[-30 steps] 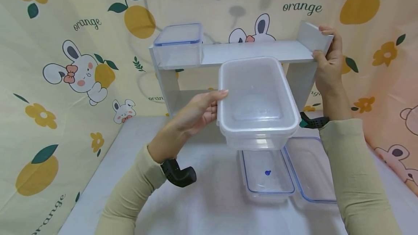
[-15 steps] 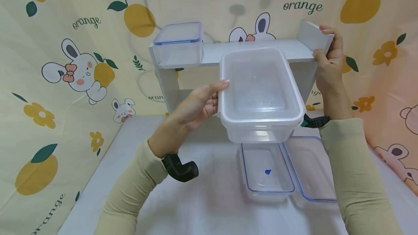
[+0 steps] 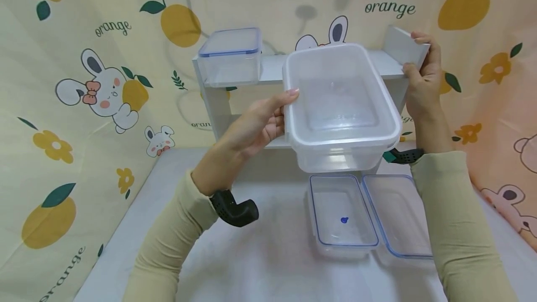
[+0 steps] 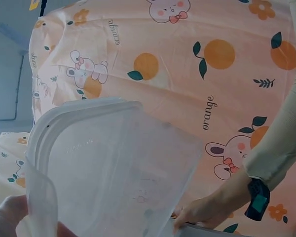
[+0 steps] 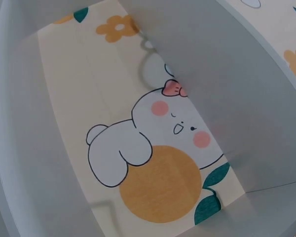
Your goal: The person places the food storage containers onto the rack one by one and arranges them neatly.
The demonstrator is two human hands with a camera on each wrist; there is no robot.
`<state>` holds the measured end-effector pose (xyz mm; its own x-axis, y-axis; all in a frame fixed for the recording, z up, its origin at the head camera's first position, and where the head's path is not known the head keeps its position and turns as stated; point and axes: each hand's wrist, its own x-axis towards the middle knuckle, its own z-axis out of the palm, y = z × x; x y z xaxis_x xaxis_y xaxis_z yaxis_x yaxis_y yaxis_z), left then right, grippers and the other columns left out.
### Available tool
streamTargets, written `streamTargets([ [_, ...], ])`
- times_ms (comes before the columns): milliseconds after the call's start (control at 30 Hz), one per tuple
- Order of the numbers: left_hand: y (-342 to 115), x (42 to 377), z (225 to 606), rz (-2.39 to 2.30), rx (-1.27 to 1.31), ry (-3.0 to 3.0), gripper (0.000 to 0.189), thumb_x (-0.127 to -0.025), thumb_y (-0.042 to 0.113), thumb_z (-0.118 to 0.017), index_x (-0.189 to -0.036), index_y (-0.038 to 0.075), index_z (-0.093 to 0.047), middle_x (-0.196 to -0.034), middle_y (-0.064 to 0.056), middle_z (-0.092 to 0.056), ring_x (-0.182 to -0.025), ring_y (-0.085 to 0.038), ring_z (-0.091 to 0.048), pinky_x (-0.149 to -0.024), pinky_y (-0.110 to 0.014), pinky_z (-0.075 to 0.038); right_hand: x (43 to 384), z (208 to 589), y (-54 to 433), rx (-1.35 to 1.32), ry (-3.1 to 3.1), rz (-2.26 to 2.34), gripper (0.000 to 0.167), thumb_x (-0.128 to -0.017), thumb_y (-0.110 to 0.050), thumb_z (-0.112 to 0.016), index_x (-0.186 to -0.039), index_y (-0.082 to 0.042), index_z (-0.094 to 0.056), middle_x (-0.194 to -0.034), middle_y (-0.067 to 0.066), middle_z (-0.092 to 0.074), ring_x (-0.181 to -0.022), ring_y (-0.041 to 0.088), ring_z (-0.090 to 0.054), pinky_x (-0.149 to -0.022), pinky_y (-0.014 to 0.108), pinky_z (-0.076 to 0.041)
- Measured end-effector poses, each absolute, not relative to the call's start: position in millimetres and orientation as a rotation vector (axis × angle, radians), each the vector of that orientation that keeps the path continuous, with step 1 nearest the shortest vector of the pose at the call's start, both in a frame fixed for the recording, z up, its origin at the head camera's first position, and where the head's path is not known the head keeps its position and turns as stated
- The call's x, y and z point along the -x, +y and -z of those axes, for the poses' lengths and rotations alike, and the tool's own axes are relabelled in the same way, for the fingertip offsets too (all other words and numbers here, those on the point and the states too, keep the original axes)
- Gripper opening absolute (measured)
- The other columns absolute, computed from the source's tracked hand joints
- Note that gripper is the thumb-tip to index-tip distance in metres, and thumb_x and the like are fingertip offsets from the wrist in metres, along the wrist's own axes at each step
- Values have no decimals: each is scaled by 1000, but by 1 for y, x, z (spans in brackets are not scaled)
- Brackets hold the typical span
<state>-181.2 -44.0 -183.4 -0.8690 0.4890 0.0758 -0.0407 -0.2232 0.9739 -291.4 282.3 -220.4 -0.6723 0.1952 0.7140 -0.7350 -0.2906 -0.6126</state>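
Note:
My left hand grips the left side of a clear plastic food container with a whitish lid, thumb on the lid's edge and fingers below. The container is held up, tilted, in front of the white shelf's top board; in the left wrist view the same food container fills the lower left. My right hand pinches the raised right end panel of the white shelf, thumb in front and fingers behind. The right wrist view looks through the shelf's open bay; the right hand is almost wholly outside it.
A clear container with a blue-edged lid stands on the shelf's left end. Two more lie on the white table: a blue-rimmed container with a small blue mark, and a wider blue-rimmed one beside it, partly behind the right forearm.
The left hand has raised the food container and moved it slightly right, so it now overlaps the shelf's top board more. The right hand has stayed on the end panel.

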Motion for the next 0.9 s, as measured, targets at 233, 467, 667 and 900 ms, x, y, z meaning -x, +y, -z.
streamTargets([
  [233,-42,181,175,-2184,-587,1668,46,-93,26,-46,-129,-1,-46,-107,-6,-58,-93,-13,-59,-77,-18,-56,292,221,283,-717,-1356,-2005,50,-84,18,-36,-120,-14,-47,-140,1,-43,-127,24,-39,-117,40,-37],
  [467,-33,184,169,-2264,-527,1614,35,-94,23,-49,-120,-1,-50,-97,-5,-59,-85,-12,-58,-72,-17,-55,292,222,283,-773,-1332,-2002,52,-85,21,-34,-121,-14,-48,-141,5,-44,-127,29,-40,-117,46,-35],
  [667,-27,191,165,-2299,-471,1628,34,-95,25,-52,-119,1,-52,-97,-4,-61,-83,-12,-58,-71,-17,-54,291,222,282,-847,-1298,-2016,53,-86,23,-31,-122,-12,-48,-141,7,-43,-124,31,-39,-103,35,-52],
  [900,-24,196,159,-2344,-410,1616,32,-94,27,-56,-115,3,-55,-93,-4,-61,-80,-12,-57,-71,-18,-53,291,222,282,-815,-1319,-1990,50,-88,22,-35,-121,-12,-49,-141,7,-44,-121,31,-41,-98,31,-54],
])
